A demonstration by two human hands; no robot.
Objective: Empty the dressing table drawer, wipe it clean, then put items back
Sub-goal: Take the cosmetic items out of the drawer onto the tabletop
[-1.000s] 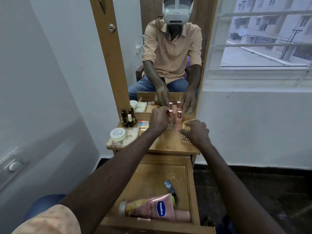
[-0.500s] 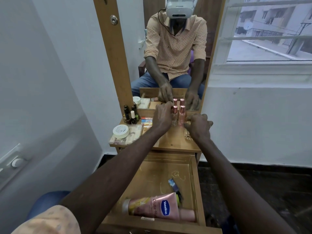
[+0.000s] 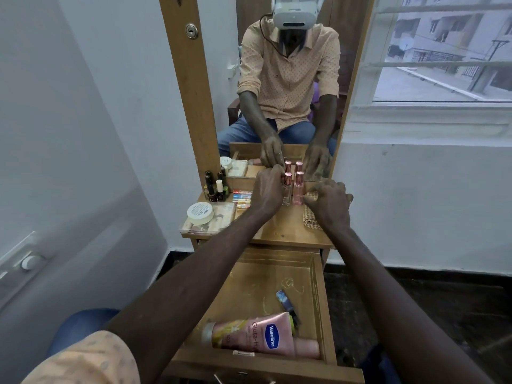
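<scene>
On the tabletop, left fingers pinch a bottle.

The drawer is varnished wood, its smooth floor glossy and faintly scuffed. Inside it lies a lotion tube of glossy pink plastic. On the surface above the drawer, shiny varnished wood too, the clear bottle and the pink bottle look glassy, with polished metallic rose caps. The woven cloth there looks coarse and matt. The round jar has a matt white lid.
</scene>
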